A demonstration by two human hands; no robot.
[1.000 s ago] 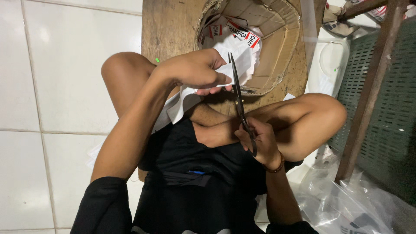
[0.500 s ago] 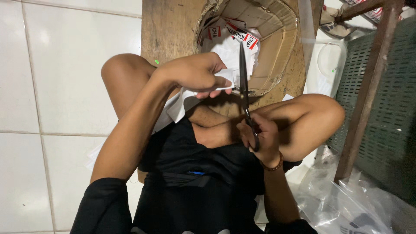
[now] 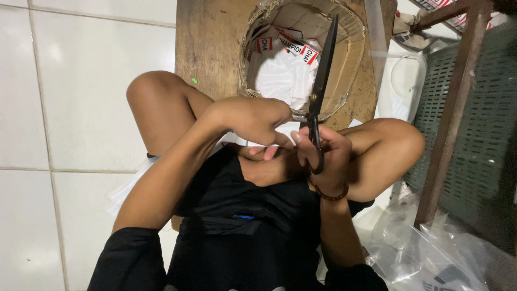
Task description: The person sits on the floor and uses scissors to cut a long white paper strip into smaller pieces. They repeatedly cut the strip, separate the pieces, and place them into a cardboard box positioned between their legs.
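Scissors (image 3: pixel 321 75) stood gripped in your right hand (image 3: pixel 323 156), blades over the cardboard box (image 3: pixel 353 64); your left hand (image 3: pixel 253 119) pinched a white sheet (image 3: pixel 237 140).

a: the scissors (image 3: pixel 322 70)?
b: black all over. the box (image 3: pixel 353 64) is brown cardboard, the packets (image 3: pixel 283 73) inside white with red and black patches.
a: and the floor (image 3: pixel 81 97)?
b: white tiles, grey joints. shorts (image 3: pixel 242 215) black, bracelet (image 3: pixel 331 195) reddish brown, crate (image 3: pixel 479 124) dull green.

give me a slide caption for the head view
Right hand holds black scissors over a cardboard box; left hand pinches white plastic.
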